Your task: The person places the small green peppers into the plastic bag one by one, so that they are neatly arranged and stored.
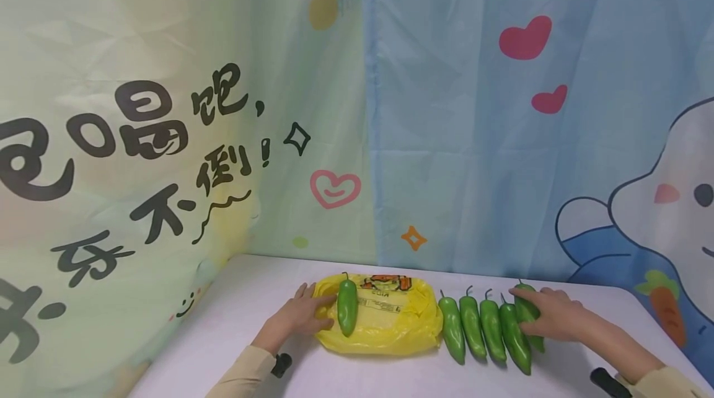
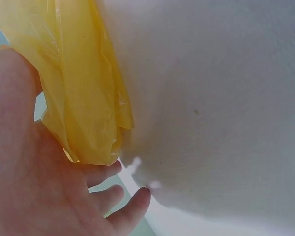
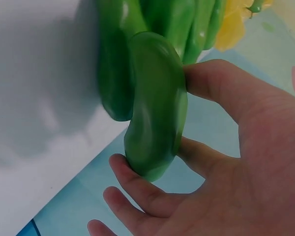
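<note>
A crumpled yellow plastic bag [image 1: 390,337] with printing on top lies mid-table. One green pepper [image 1: 347,310] rests on its left part. My left hand [image 1: 304,312] is at the bag's left end, touching it; in the left wrist view a fold of the bag hangs over the palm and the fingers are spread. Right of the bag, several green peppers [image 1: 470,327] lie side by side, stems pointing away. At the right end of that row, my right hand [image 1: 552,314] pinches a green pepper [image 3: 157,108] between thumb and fingers, close against its neighbour.
The white tabletop [image 1: 312,379] carries the bag and peppers. Behind it hangs a printed cloth backdrop [image 1: 446,137] with hearts and a cartoon figure at right. A dark wrist camera [image 1: 281,365] sits at the left cuff, another [image 1: 608,381] at the right.
</note>
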The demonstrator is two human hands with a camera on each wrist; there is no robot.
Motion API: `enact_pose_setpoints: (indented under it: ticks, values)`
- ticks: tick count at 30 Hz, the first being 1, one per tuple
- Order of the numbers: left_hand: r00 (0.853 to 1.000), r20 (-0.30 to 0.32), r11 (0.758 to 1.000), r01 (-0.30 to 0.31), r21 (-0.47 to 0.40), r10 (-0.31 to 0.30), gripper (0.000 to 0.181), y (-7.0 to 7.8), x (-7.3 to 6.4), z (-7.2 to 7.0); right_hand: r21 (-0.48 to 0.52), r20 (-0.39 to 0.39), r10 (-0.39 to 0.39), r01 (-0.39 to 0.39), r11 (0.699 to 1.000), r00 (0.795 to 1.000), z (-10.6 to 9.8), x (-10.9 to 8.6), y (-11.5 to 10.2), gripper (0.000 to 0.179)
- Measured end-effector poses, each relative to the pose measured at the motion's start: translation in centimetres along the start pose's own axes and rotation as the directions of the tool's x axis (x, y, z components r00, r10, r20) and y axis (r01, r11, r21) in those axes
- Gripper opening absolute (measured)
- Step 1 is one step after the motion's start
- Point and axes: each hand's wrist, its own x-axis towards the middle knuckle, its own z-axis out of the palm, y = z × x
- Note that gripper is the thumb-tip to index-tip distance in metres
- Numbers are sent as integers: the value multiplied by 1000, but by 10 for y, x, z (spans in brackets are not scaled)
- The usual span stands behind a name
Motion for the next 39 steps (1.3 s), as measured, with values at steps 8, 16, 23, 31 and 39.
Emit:
enact_pose_setpoints:
  ticks: [8, 16, 23, 31, 39]
  values:
    - [1000, 2, 1000, -1, 4, 1, 58, 0, -1, -1, 9, -19, -41, 42, 999, 999, -4, 1, -11, 70]
    - [1000, -1, 1000, 1, -6, -1, 58, 0, -2, -1, 3, -23, -50, 51, 999, 998, -1, 8, -25, 69]
    - [1000, 0, 1000, 3, -13, -3, 57, 1, -2, -1, 17, -20, -73, 73, 997, 997, -2, 13, -36, 69]
    - [1000, -11, 1000, -11, -1, 11, 58, 0, -2, 0, 13, 5, -71, 71, 997, 997, -1, 20, -51, 69]
    - [1000, -8, 1000, -6, -4, 6, 58, 0, -1, 1, 8, 25, -83, 83, 997, 996, -5, 24, -69, 69]
